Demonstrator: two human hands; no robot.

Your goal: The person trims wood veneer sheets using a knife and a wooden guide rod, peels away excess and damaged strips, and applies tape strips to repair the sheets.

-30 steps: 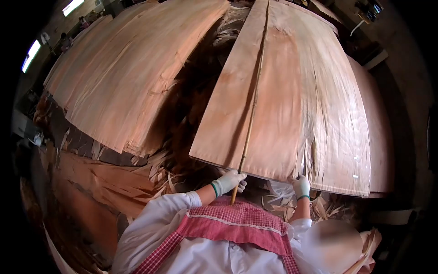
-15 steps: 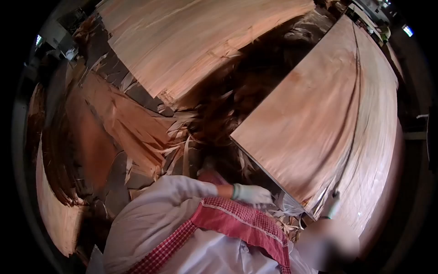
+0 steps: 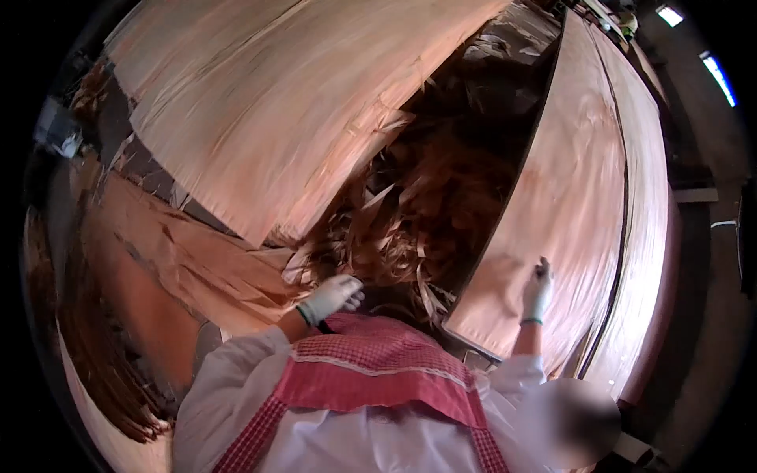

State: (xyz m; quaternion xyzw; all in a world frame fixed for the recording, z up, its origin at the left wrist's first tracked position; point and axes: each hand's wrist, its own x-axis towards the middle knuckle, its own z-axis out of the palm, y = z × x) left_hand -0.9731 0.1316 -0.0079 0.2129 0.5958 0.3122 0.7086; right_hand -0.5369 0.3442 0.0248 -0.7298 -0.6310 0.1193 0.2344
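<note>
My left hand [image 3: 333, 297], in a white glove with a green cuff, hangs in front of the red checked apron [image 3: 378, 359]. Its fingers are loosely bent and apart, with nothing visible in them. My right hand [image 3: 538, 293], gloved the same way, is over the stack of pale wood veneer sheets [image 3: 572, 181] on the right. Its fingers point away from me and look empty; whether they touch the top sheet cannot be made out. A dark seam runs lengthwise along that stack.
Another veneer stack [image 3: 260, 102] with ragged edges lies ahead to the left. Between the stacks is a dark gap with curled veneer scraps [image 3: 418, 229]. Reddish veneer pieces [image 3: 197, 252] lie at left, near a bundle of ragged-edged strips [image 3: 102, 370].
My right hand has moved forward over the right stack. My left hand has swung left, away from that stack's near corner. The view has shifted, and my body faces the gap more squarely.
</note>
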